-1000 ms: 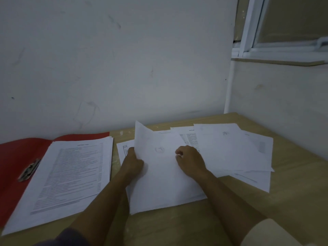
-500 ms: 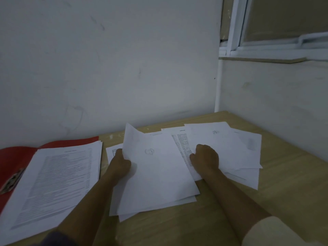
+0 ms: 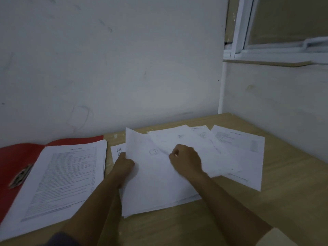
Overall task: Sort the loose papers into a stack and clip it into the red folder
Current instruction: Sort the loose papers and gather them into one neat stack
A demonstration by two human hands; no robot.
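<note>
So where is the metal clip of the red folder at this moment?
In the head view, the metal clip lies at the far left, on the open red folder, just left of the stack of printed papers.

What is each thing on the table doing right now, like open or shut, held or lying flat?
Red plastic folder: open, lying flat.
Metal clip in the folder: not holding any paper.
Thick stack of printed white papers: flat, partly on the folder.
Loose white paper sheets: spread out, overlapping.
Left hand: gripping a sheet's raised edge.
Right hand: fingers curled, on the sheets.
</note>
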